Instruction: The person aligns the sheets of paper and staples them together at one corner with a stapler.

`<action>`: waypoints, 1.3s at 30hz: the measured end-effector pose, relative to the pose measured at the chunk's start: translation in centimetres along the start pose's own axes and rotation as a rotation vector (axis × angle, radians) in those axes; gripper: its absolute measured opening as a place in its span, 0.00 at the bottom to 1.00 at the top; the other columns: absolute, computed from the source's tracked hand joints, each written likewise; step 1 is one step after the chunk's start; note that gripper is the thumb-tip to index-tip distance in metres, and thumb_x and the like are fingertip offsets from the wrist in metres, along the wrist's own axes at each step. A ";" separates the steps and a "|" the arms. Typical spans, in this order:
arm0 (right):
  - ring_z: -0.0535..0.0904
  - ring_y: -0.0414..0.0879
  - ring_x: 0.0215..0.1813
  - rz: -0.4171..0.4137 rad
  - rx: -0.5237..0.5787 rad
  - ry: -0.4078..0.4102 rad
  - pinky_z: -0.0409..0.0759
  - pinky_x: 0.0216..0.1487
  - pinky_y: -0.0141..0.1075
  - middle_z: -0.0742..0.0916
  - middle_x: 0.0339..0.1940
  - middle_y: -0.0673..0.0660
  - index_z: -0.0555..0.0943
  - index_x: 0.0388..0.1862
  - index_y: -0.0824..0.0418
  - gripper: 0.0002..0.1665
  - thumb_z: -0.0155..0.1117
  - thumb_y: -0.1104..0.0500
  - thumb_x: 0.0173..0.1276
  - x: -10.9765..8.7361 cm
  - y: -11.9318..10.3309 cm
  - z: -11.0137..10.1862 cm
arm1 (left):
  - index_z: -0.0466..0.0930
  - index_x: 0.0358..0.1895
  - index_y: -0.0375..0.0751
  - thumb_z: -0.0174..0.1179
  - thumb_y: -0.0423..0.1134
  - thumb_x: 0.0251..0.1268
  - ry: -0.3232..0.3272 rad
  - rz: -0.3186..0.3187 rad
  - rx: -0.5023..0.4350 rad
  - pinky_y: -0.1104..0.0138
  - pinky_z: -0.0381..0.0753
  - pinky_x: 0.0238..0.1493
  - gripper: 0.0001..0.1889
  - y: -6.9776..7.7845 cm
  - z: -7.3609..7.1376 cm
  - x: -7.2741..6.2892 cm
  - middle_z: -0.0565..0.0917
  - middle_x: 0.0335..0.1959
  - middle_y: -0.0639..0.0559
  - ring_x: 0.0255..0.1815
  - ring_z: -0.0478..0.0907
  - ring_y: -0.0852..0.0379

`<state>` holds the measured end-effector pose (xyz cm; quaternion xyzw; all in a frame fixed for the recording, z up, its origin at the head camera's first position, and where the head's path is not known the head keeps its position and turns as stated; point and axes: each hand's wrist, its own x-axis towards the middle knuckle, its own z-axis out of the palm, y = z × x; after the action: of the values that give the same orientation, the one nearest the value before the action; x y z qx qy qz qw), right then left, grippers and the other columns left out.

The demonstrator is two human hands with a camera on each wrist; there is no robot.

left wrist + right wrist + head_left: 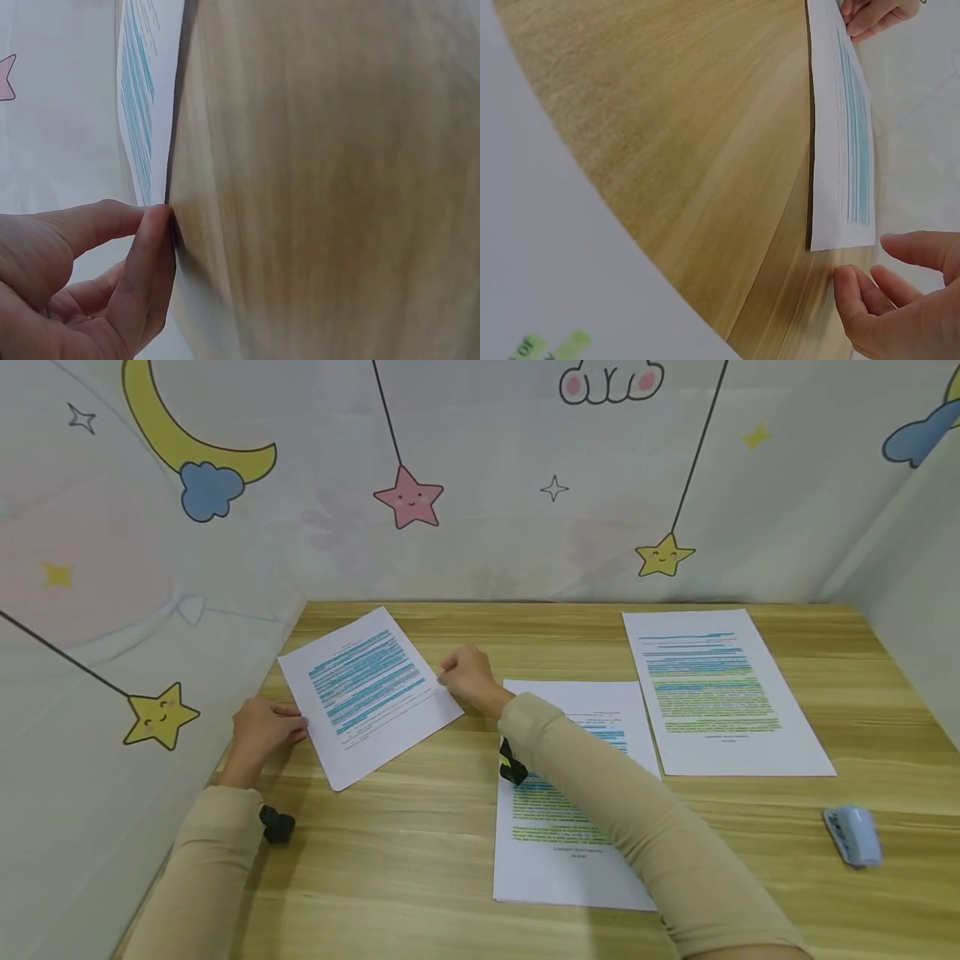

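Pale blue gadget (853, 837) and another page (720, 693) sit right on the bench (390, 868), and the right sleeve (637, 810) blocks part of the middle page (547, 868). Left hand (262, 731) is pinching the blue-marked sheet (367, 693), bench left; right hand (471, 678) seems to touch it in head view, but its wrist cam shows thumb and fingers (847, 296) parted, just off the edge.

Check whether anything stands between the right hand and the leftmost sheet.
Nothing visible: the right wrist view shows a clear gap between the right hand and the leftmost sheet, whose left edge the left hand pinches.
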<state>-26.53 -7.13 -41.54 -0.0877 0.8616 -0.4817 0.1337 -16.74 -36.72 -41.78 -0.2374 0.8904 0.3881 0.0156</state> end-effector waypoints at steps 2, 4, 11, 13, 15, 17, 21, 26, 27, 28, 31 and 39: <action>0.81 0.52 0.48 0.002 0.006 0.004 0.83 0.45 0.33 0.86 0.47 0.63 0.83 0.52 0.72 0.15 0.66 0.70 0.66 0.0 0.0 -0.1 | 0.80 0.48 0.17 0.63 0.29 0.65 0.006 -0.010 0.010 0.75 0.84 0.27 0.15 0.1 0.0 0.0 0.86 0.28 0.40 0.20 0.84 0.61; 0.81 0.52 0.48 0.000 0.013 0.002 0.83 0.44 0.33 0.86 0.47 0.64 0.83 0.52 0.73 0.15 0.65 0.70 0.67 0.1 0.0 -0.2 | 0.80 0.49 0.17 0.62 0.30 0.67 0.016 -0.016 0.022 0.75 0.84 0.26 0.16 0.1 0.0 -0.1 0.86 0.26 0.42 0.20 0.84 0.61; 0.80 0.53 0.50 -0.028 0.032 -0.035 0.81 0.47 0.33 0.86 0.49 0.66 0.82 0.54 0.74 0.16 0.63 0.70 0.68 0.3 0.0 -0.5 | 0.79 0.51 0.16 0.60 0.30 0.68 0.020 -0.012 0.010 0.75 0.84 0.26 0.17 0.2 0.0 -0.1 0.86 0.25 0.43 0.20 0.84 0.62; 0.81 0.53 0.51 -0.035 0.029 -0.048 0.82 0.48 0.33 0.86 0.50 0.66 0.81 0.55 0.75 0.17 0.63 0.70 0.68 0.4 0.0 -0.5 | 0.78 0.51 0.16 0.60 0.30 0.68 0.018 -0.011 0.005 0.75 0.84 0.26 0.17 0.2 0.0 0.0 0.86 0.26 0.42 0.20 0.83 0.63; 0.81 0.54 0.52 -0.036 0.033 -0.063 0.82 0.49 0.34 0.85 0.51 0.66 0.80 0.56 0.75 0.17 0.62 0.70 0.69 0.5 0.1 -0.5 | 0.78 0.51 0.16 0.60 0.30 0.68 0.017 -0.013 0.003 0.75 0.84 0.26 0.17 0.3 0.0 0.0 0.86 0.27 0.41 0.19 0.83 0.63; 0.81 0.54 0.52 -0.030 0.039 -0.068 0.82 0.49 0.34 0.85 0.51 0.66 0.80 0.56 0.75 0.17 0.62 0.70 0.70 0.6 0.1 -0.5 | 0.78 0.51 0.16 0.61 0.30 0.68 0.015 -0.016 0.001 0.75 0.84 0.26 0.17 0.3 0.0 0.0 0.86 0.28 0.40 0.19 0.83 0.63; 0.82 0.53 0.49 -0.013 0.066 -0.066 0.82 0.46 0.32 0.86 0.49 0.66 0.81 0.55 0.75 0.16 0.63 0.69 0.70 0.7 0.1 -0.4 | 0.79 0.51 0.16 0.60 0.30 0.68 0.007 -0.022 0.005 0.75 0.84 0.26 0.16 0.2 0.0 0.1 0.86 0.32 0.36 0.20 0.83 0.64; 0.83 0.52 0.46 0.002 0.111 -0.078 0.82 0.42 0.29 0.86 0.49 0.67 0.80 0.56 0.76 0.17 0.62 0.70 0.70 0.6 0.1 -0.3 | 0.79 0.50 0.16 0.61 0.29 0.67 -0.002 -0.009 0.003 0.75 0.84 0.27 0.16 0.3 0.0 0.2 0.85 0.35 0.32 0.21 0.83 0.63; 0.83 0.52 0.47 0.004 0.120 -0.081 0.82 0.41 0.29 0.86 0.50 0.67 0.80 0.56 0.76 0.17 0.62 0.70 0.70 0.6 0.1 -0.3 | 0.79 0.50 0.15 0.61 0.28 0.67 -0.004 -0.003 -0.001 0.75 0.84 0.27 0.15 0.3 0.1 0.1 0.85 0.36 0.31 0.21 0.83 0.62; 0.83 0.52 0.47 0.008 0.132 -0.085 0.82 0.42 0.29 0.85 0.50 0.68 0.80 0.56 0.76 0.17 0.62 0.71 0.70 0.5 0.0 -0.3 | 0.79 0.50 0.15 0.61 0.28 0.67 -0.006 0.003 -0.002 0.75 0.85 0.28 0.15 0.4 0.1 0.1 0.85 0.36 0.30 0.21 0.84 0.62; 0.83 0.53 0.47 0.015 0.156 -0.085 0.83 0.42 0.30 0.85 0.52 0.68 0.79 0.56 0.77 0.17 0.62 0.71 0.70 0.5 0.0 -0.2 | 0.79 0.49 0.15 0.61 0.27 0.66 -0.012 0.018 -0.011 0.74 0.85 0.28 0.15 0.5 0.2 0.0 0.84 0.38 0.28 0.22 0.84 0.61; 0.83 0.51 0.43 0.016 0.179 -0.088 0.84 0.41 0.30 0.86 0.49 0.68 0.81 0.54 0.77 0.16 0.62 0.73 0.68 0.5 0.3 -0.2 | 0.78 0.50 0.15 0.62 0.27 0.65 -0.017 0.005 -0.032 0.73 0.86 0.29 0.16 0.4 0.3 0.1 0.83 0.41 0.27 0.22 0.84 0.62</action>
<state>-27.07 -6.97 -41.76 -0.0897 0.8093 -0.5512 0.1823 -17.05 -36.31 -41.68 -0.2321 0.8846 0.4041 0.0185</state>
